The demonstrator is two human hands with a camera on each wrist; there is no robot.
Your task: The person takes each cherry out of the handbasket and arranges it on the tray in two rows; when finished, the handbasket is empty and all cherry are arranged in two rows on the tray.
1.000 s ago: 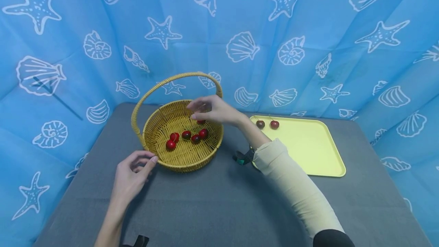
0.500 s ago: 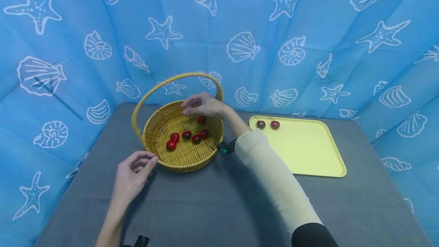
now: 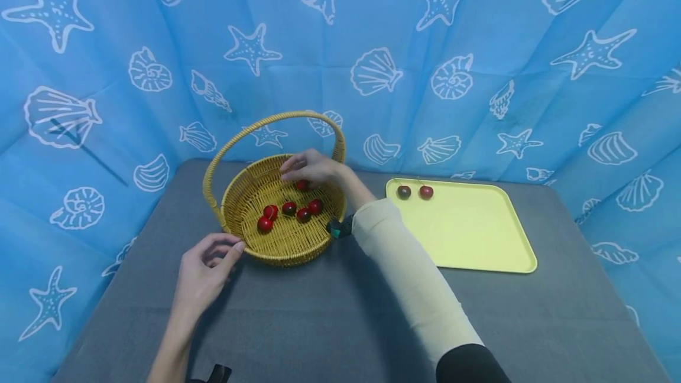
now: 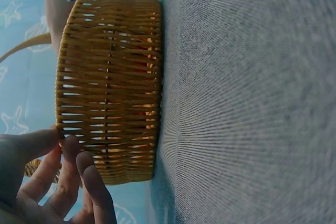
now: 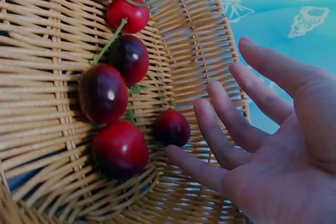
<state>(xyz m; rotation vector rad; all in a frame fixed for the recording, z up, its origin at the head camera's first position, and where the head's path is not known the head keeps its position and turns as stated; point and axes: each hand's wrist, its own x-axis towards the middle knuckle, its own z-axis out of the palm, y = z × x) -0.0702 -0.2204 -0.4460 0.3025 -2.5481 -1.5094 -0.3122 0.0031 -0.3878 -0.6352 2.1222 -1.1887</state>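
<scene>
Reaching into the wicker basket with the right hand, fingers spread and relaxed, gripping nothing, fingertips just beside a small dark cherry lying alone near the far wall. Probably calling for a light pinch on that one fruit, coming down from above and keeping clear of the cluster of cherries next to it. Steadying at the near rim with the left hand, loosely curled, thumb touching the weave. Lying well apart to the right, a yellow tray.
</scene>
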